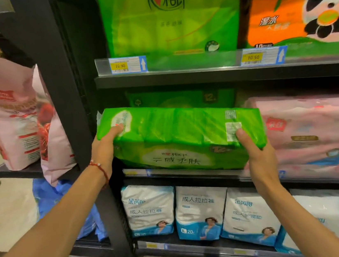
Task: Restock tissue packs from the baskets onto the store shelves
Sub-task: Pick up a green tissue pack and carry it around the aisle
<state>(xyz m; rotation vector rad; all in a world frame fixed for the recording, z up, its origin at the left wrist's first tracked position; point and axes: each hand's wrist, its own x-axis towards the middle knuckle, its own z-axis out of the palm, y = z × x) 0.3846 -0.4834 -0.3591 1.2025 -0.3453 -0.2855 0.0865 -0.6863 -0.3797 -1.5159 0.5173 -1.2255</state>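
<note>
Your left hand (104, 149) grips the green tissue pack (176, 136) at nine o'clock, and your right hand (256, 155) at four o'clock.

**Head view – single wide-angle camera worn on the person's head.** The lens faces forward and slightly downward, looking almost squarely at a black shelving unit (200, 75) from close range. The shelves fill the frame from the upright post (57, 89) to the right edge. Both forearms enter from the bottom corners and converge toward mid-frame, where the left hand (104, 149) and right hand (255, 151) grip the ends of a green tissue pack (175, 132). Shelf edges slope down to the right and bow with lens distortion. The lowest tier and a strip of floor (5, 214) lie at the bottom and left – seen from above.
</note>
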